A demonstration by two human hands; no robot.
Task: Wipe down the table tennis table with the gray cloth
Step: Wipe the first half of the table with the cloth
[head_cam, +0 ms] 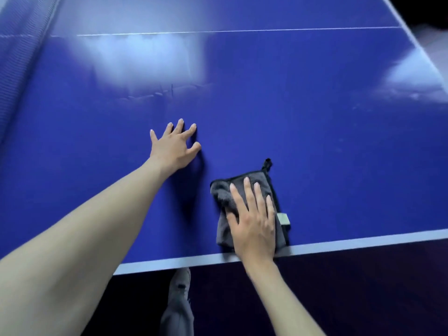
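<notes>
The blue table tennis table [315,117] fills most of the view. A folded gray cloth [224,229] with a black edge, a hanging loop and a small tag lies close to the near white edge line. My right hand [252,221] lies flat on the cloth with fingers straight, pressing it onto the surface. My left hand [173,147] rests on the bare tabletop further in and to the left, fingers spread, about a hand's width from the cloth.
The net [21,49] runs along the far left. A thin white centre line [242,31] crosses the far tabletop. The table's right edge [421,47] slants at the upper right. Below the near edge, a leg and a light shoe [180,284] show above dark floor.
</notes>
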